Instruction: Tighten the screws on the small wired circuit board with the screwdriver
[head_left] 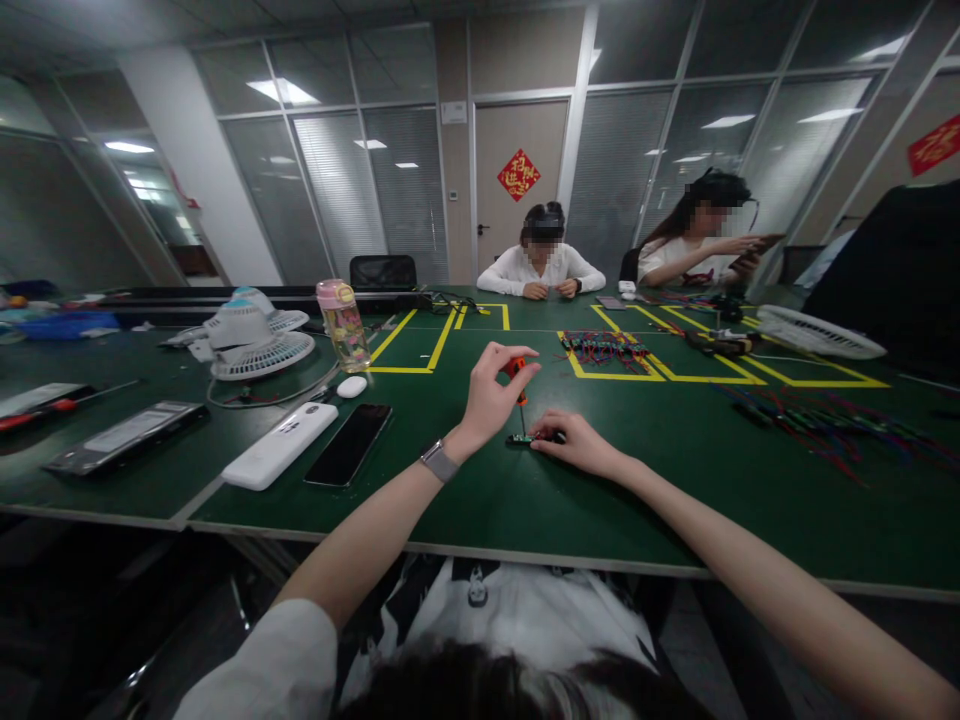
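Note:
My left hand (493,392) is closed around the red-orange handle of a small screwdriver (523,398), held upright with its shaft pointing down. The screwdriver's tip meets a small dark part with a green circuit board (519,440) lying on the green table. My right hand (571,442) has its fingers pressed together on the right end of that small circuit board. Part of the board is hidden under those fingers.
On the left lie a black phone (349,445), a white power bank (281,446), a white earphone case (351,387), a bottle (343,325) and fans (262,355). Wired boards (606,348) lie at right, inside yellow tape (615,377). Two people sit across the table (450,500).

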